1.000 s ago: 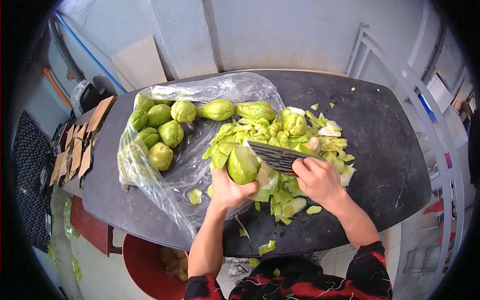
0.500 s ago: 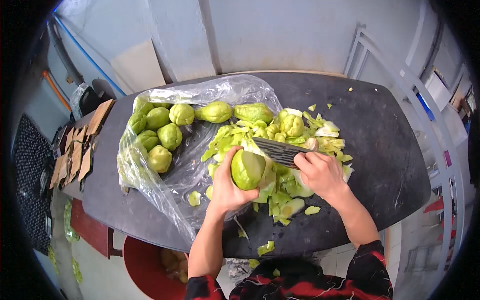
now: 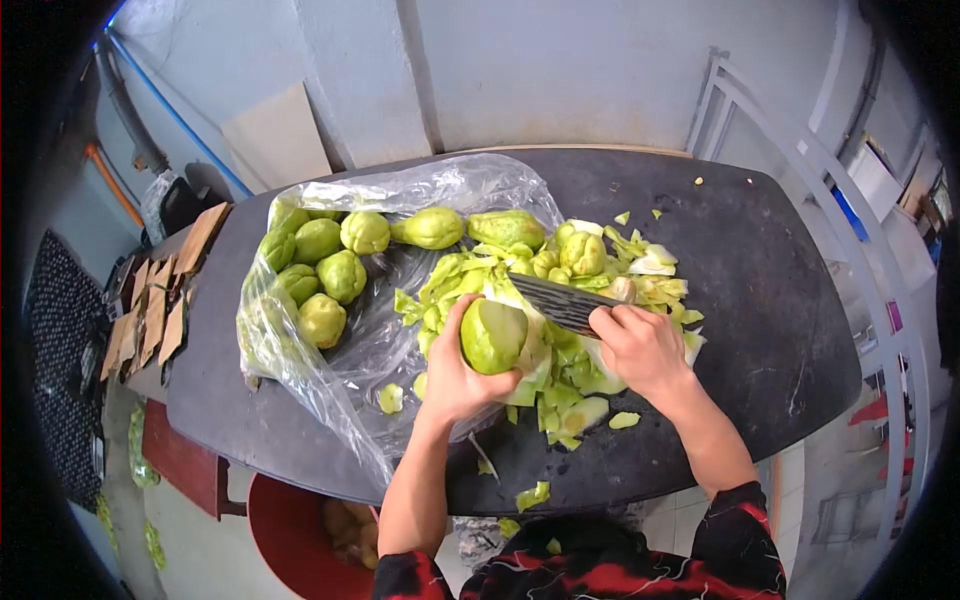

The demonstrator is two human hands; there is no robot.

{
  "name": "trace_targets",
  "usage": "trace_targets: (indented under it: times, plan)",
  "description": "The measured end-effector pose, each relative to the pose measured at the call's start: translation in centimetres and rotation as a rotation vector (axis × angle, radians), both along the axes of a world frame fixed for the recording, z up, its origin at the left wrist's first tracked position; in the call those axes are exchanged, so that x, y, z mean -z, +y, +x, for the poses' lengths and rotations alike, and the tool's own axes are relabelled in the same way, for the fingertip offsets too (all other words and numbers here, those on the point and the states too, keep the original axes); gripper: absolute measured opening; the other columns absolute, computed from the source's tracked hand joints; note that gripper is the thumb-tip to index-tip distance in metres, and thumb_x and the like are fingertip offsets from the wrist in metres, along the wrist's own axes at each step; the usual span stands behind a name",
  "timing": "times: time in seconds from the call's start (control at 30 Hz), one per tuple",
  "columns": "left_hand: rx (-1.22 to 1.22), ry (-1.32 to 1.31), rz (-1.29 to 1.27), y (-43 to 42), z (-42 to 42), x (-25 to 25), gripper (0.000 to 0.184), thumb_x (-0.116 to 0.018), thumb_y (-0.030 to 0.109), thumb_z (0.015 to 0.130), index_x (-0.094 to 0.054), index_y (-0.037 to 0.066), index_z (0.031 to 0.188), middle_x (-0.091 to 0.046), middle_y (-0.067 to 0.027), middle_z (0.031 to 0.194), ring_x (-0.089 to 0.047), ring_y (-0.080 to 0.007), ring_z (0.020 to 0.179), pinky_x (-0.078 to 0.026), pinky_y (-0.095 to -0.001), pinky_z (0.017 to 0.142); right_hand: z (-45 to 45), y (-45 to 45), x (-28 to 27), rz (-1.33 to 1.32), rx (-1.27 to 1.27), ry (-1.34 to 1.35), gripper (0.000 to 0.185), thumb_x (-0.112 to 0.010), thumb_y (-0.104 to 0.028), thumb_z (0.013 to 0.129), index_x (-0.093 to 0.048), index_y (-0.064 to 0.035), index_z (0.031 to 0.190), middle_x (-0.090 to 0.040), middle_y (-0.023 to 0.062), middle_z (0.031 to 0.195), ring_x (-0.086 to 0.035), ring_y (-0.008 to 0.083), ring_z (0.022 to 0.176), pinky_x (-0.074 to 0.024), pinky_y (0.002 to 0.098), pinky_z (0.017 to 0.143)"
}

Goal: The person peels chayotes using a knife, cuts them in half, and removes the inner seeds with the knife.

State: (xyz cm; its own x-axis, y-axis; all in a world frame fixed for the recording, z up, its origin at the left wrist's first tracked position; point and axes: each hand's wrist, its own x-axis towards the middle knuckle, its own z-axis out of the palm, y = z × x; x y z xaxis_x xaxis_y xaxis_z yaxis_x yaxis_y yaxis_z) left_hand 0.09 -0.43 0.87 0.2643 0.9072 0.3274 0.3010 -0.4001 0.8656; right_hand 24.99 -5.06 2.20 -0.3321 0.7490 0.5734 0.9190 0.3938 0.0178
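My left hand (image 3: 461,378) is wrapped round a partly peeled green chayote (image 3: 493,337), its pale cut face turned up and to the right. My right hand (image 3: 645,350) grips a knife with a dark, streaked blade (image 3: 562,302), whose tip lies just above and right of the chayote, over the peelings. A heap of green peelings (image 3: 460,275) spreads around and beyond both hands. Several whole chayotes (image 3: 341,275) rest in an open clear plastic bag (image 3: 400,185) to the left. The knife's handle is hidden in my fingers.
The dark table (image 3: 760,300) has a rounded right end. A red bin (image 3: 290,540) holding pale pieces stands below its front edge, near a red stool (image 3: 180,455). Cardboard pieces (image 3: 155,290) lie at the left. A grey metal frame (image 3: 870,230) rises on the right.
The chayote in my left hand has tilted and moved slightly right, and its thumb side has shifted. The blade has dropped lower and come away from the chayote's top.
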Motion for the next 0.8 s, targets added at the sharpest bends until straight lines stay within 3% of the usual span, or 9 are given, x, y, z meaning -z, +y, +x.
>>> trace_targets:
  times: [0.1, 0.13, 0.2, 0.23, 0.33, 0.37, 0.5, 0.6, 0.8]
  plan:
    - [0.016, -0.362, -0.322, 0.9, -0.4, 1.8, 0.088, -0.087, 0.016, 0.058, -0.048, 0.002, 0.136, -0.064, -0.0101, 0.118, -0.062, -0.0247, 0.109, -0.047, -0.0345, 0.097, -0.1, -0.2, 0.1, -0.006, -0.037, 0.030, 0.014, -0.063, -0.005, 0.080, -0.057, -0.0083, 0.092, -0.063, 0.0078, 0.071, -0.067, 0.0244, 0.064, -0.0541, 0.0373, 0.051]
    - [0.034, -0.414, -0.230, 1.0, -0.8, 2.1, 0.092, -0.084, 0.044, 0.071, -0.043, 0.006, 0.144, -0.060, -0.0095, 0.125, -0.058, -0.0236, 0.116, -0.044, -0.0370, 0.104, 0.1, -0.2, 0.2, -0.004, -0.029, 0.048, 0.015, -0.064, -0.005, 0.079, -0.056, -0.0084, 0.092, -0.062, 0.0077, 0.070, -0.067, 0.0251, 0.064, -0.0539, 0.0376, 0.052]
    - [0.144, -0.981, -0.244, 1.0, -0.7, 0.6, 0.096, -0.061, 0.072, 0.082, -0.036, 0.009, 0.149, -0.058, -0.0125, 0.131, -0.057, -0.0266, 0.120, -0.044, -0.0422, 0.105, 0.5, -0.3, 0.4, -0.005, -0.023, 0.068, 0.016, -0.065, -0.005, 0.078, -0.056, -0.0084, 0.091, -0.061, 0.0077, 0.070, -0.067, 0.0257, 0.065, -0.0538, 0.0379, 0.052]
    - [0.047, -1.065, -0.307, 0.9, -0.5, -0.8, 0.101, -0.035, 0.085, 0.084, -0.029, 0.011, 0.153, -0.056, -0.0152, 0.135, -0.056, -0.0290, 0.121, -0.043, -0.0477, 0.105, 0.6, -0.4, 0.5, -0.002, -0.019, 0.099, 0.017, -0.065, -0.005, 0.077, -0.055, -0.0084, 0.090, -0.060, 0.0077, 0.070, -0.066, 0.0265, 0.065, -0.0534, 0.0383, 0.053]
    - [0.476, -1.229, -0.843, 2.1, -3.6, 2.3, 0.084, -0.041, 0.072, 0.089, -0.044, 0.009, 0.146, -0.056, -0.0177, 0.136, -0.058, -0.0339, 0.116, -0.048, -0.0549, 0.094, 0.9, -0.3, 0.2, 0.001, -0.013, 0.118, 0.019, -0.067, -0.004, 0.075, -0.052, -0.0080, 0.086, -0.058, 0.0080, 0.070, -0.066, 0.0282, 0.067, -0.0526, 0.0393, 0.054]
    - [0.316, -1.231, -0.881, 2.7, -3.8, 3.1, 0.067, -0.045, 0.060, 0.090, -0.051, 0.016, 0.140, -0.060, -0.0158, 0.129, -0.060, -0.0390, 0.112, -0.048, -0.0588, 0.089, 0.8, -0.3, 0.2, -0.001, -0.022, 0.127, 0.020, -0.067, -0.004, 0.075, -0.052, -0.0079, 0.086, -0.058, 0.0081, 0.070, -0.066, 0.0282, 0.067, -0.0527, 0.0394, 0.054]
    - [0.113, -1.261, -0.745, 1.6, -2.6, 0.4, 0.063, -0.055, 0.052, 0.086, -0.053, 0.014, 0.137, -0.061, -0.0194, 0.125, -0.063, -0.0370, 0.102, -0.051, -0.0517, 0.079, 0.3, -0.8, 0.4, -0.026, -0.052, 0.170, 0.022, -0.070, -0.006, 0.073, -0.052, -0.0072, 0.085, -0.059, 0.0085, 0.070, -0.066, 0.0281, 0.067, -0.0525, 0.0392, 0.055]
    - [0.169, -1.077, -0.819, 2.6, -3.4, 3.2, 0.070, -0.061, 0.051, 0.083, -0.050, 0.009, 0.137, -0.061, -0.0218, 0.121, -0.066, -0.0347, 0.097, -0.056, -0.0470, 0.072, -0.3, -1.0, -0.1, -0.018, -0.093, 0.239, 0.023, -0.072, -0.007, 0.072, -0.052, -0.0067, 0.083, -0.060, 0.0090, 0.070, -0.065, 0.0279, 0.066, -0.0519, 0.0388, 0.054]
    - [0.217, -0.723, -0.348, 1.6, -2.7, 1.9, 0.092, -0.088, 0.030, 0.054, -0.049, -0.005, 0.130, -0.062, -0.0136, 0.116, -0.066, -0.0264, 0.099, -0.055, -0.0397, 0.084, -0.5, -1.7, -0.4, 0.071, -0.198, 0.202, 0.023, -0.071, -0.009, 0.065, -0.056, -0.0055, 0.083, -0.055, 0.0074, 0.065, -0.062, 0.0250, 0.059, -0.0494, 0.0359, 0.049]
